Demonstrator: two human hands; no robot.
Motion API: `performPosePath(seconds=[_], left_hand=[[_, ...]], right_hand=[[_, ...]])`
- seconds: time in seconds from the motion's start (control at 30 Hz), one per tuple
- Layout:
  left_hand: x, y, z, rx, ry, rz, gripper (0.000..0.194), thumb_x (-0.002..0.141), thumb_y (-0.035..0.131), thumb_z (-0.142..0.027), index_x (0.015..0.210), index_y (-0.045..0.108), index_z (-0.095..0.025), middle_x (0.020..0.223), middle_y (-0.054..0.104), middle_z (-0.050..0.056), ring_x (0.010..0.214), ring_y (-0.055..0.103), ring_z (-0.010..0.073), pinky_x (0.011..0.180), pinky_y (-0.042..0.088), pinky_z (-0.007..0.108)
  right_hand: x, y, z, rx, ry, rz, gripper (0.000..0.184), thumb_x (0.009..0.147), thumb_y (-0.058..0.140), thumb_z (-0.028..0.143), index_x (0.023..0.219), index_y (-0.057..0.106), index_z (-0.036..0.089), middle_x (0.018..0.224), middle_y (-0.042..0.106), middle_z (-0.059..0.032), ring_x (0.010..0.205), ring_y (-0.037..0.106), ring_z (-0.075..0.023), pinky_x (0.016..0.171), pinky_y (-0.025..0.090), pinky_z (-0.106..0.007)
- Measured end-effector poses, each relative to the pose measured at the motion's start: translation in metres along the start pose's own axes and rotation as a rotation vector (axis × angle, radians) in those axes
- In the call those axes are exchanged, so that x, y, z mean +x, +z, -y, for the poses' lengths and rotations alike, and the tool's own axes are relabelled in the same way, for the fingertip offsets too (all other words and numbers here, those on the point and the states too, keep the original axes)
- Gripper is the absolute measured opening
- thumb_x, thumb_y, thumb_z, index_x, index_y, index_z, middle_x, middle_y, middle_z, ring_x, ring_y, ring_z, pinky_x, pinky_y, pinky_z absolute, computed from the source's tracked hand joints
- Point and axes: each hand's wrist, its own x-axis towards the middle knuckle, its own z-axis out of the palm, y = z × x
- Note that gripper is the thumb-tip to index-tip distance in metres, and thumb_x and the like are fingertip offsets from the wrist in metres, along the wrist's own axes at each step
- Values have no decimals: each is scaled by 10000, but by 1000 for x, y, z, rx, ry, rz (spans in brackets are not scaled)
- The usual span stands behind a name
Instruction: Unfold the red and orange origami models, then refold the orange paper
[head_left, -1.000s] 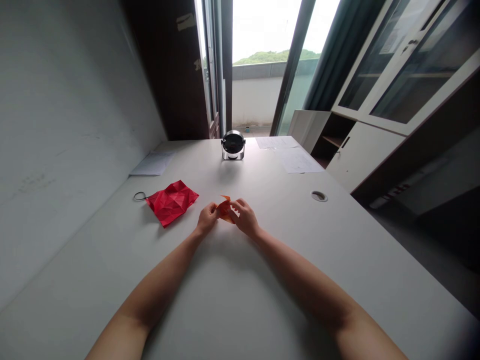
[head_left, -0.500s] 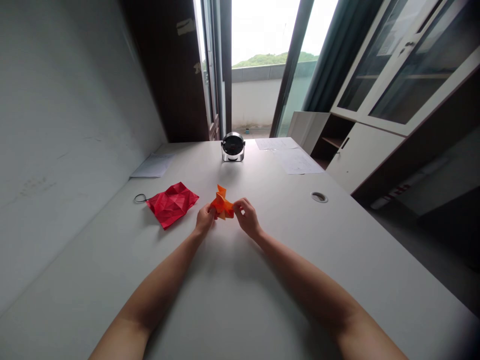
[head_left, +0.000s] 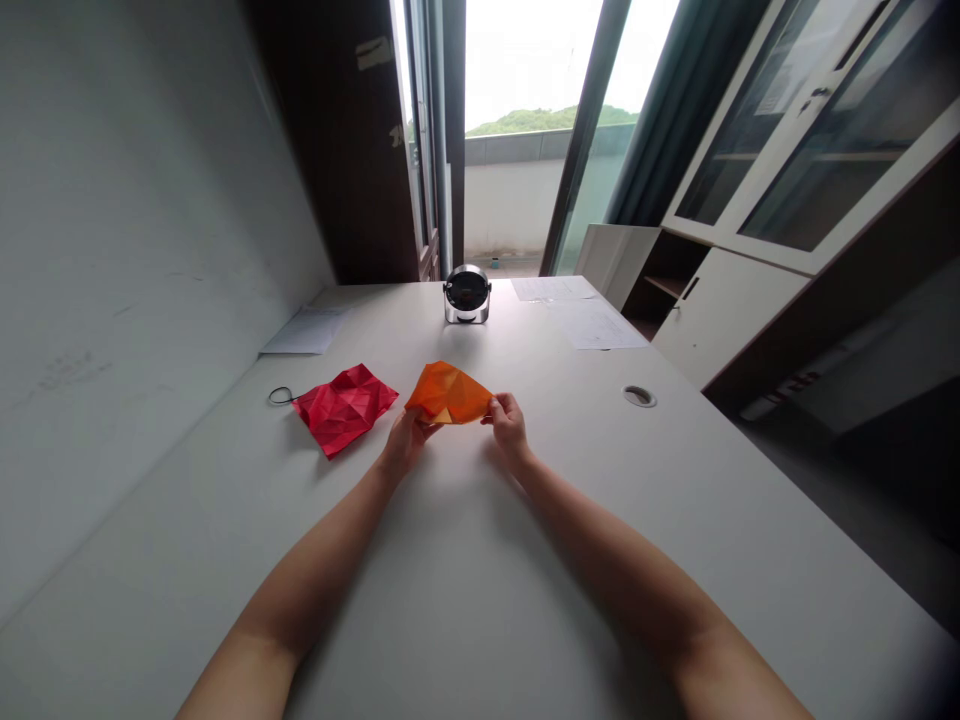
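An orange creased paper (head_left: 448,394) is held spread out just above the white table (head_left: 480,560), between both hands. My left hand (head_left: 405,441) pinches its left lower corner. My right hand (head_left: 508,423) pinches its right corner. A red creased paper (head_left: 345,405) lies flat on the table to the left of my left hand, a short way off.
A small black loop (head_left: 280,396) lies by the red paper. A small round desk fan (head_left: 466,293) stands at the far middle. White sheets lie at the far left (head_left: 306,329) and far right (head_left: 596,322). A cable hole (head_left: 640,396) is to the right. A cabinet stands beyond the table's right edge.
The orange paper was a small folded bundle between the fingers; my hands have moved apart and it is now opened out into a wide sheet.
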Motion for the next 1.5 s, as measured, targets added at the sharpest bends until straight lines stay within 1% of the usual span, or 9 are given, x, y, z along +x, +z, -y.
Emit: performPosePath(seconds=[0.13,0.37,0.5,0.6,0.73,0.87,1.13,1.33,1.5], left_hand=[[-4,4,2,82,55,26,371,782,734,-466,981,613,-177,1018,682,73,933,668,189,885,543,371],[-6,6,2,121,88,44,478,733,774,-531,1048,628,-202,1051,690,68,972,662,192,883,515,337],[-6,5,3,88,52,67,461,714,804,-492,1035,639,-206,1060,693,69,956,666,187,875,510,334],[-4,4,4,66,45,57,436,728,793,-474,1034,643,-202,1040,697,71,919,668,182,849,511,332],[-2,3,3,78,63,17,396,749,754,-477,1005,642,-197,1013,704,77,929,668,199,844,510,343],[-1,3,2,97,71,-43,325,751,731,-443,936,628,-196,953,696,56,879,668,185,860,515,361],[4,0,11,118,98,-183,176,752,644,-320,853,602,-184,906,667,31,847,643,155,855,527,356],[6,0,15,99,73,-307,144,739,634,-282,833,588,-184,844,647,26,801,611,146,739,513,294],[1,6,14,138,37,-180,244,765,675,-361,906,579,-187,861,652,28,725,611,128,664,473,260]], right_hand=[[-2,0,3,55,28,16,284,846,549,484,868,467,213,755,588,6,613,569,-134,557,522,-276],[-16,8,16,113,108,321,479,737,709,539,1044,558,205,894,682,-48,717,643,-170,610,541,-290],[-19,12,19,74,145,417,388,753,690,534,887,619,176,771,660,-39,653,604,-162,590,509,-289],[-17,12,13,-20,50,393,311,784,662,489,806,602,185,681,611,-12,597,544,-150,561,469,-283],[-16,8,6,-257,-151,294,266,844,613,459,805,610,196,741,625,-16,653,555,-162,616,464,-285],[-18,4,11,-461,-253,242,273,900,554,466,844,603,204,721,631,-13,628,547,-168,598,438,-278],[-21,2,17,-619,-437,231,231,956,487,406,866,574,211,721,628,-27,605,538,-175,605,416,-280],[-22,3,16,-626,-453,209,184,951,486,347,977,602,206,854,686,-53,708,600,-194,677,452,-292],[-17,4,9,-537,-301,203,231,924,529,376,1071,606,216,838,700,-35,684,617,-198,671,489,-319]])
